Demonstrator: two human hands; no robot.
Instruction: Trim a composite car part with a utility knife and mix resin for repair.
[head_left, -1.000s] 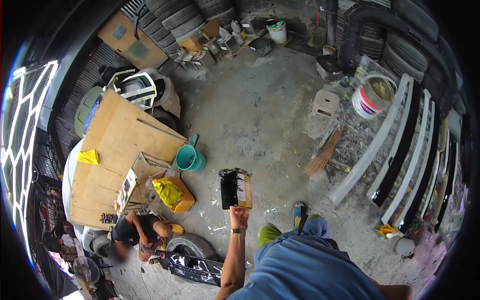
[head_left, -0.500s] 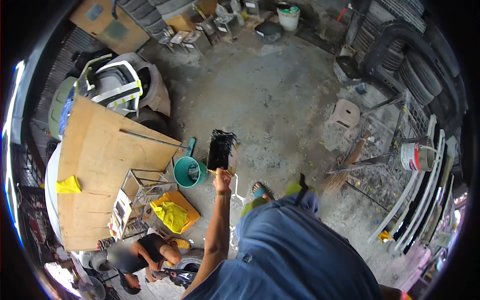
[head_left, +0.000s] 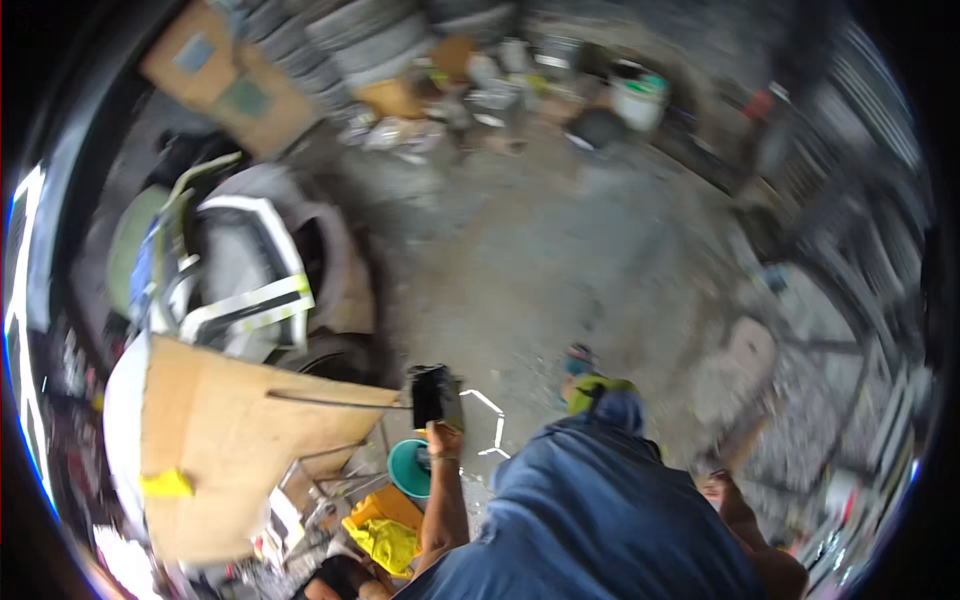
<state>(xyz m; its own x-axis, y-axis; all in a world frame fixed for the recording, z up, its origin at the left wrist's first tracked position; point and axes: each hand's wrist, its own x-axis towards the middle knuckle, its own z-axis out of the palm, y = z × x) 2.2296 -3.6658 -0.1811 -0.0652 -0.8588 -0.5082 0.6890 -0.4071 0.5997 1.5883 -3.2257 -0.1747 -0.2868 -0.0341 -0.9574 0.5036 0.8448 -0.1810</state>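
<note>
My left hand [head_left: 445, 440] is closed on the near end of a black rectangular pan [head_left: 433, 395], tan along one edge and held out in front of me. Its exact kind is unclear. A teal bucket [head_left: 408, 468] stands just left of my left forearm. My right hand [head_left: 717, 488] shows at the right, blurred, by the lower end of a straw-coloured broom [head_left: 745, 440]. The blur hides whether its fingers touch the broom.
A plywood sheet [head_left: 240, 430] takes up the left side, with car bumpers [head_left: 250, 270] behind it. A yellow cloth [head_left: 388, 543] lies by a co-worker [head_left: 345, 580] at lower left. Containers line the back near a white bucket [head_left: 640, 100]. A pale stool [head_left: 752, 347] stands right.
The view has swung, so the surroundings sit lower and farther right. My right hand has come into view near the broom. My left hand still holds the black pan, now beside the plywood's corner.
</note>
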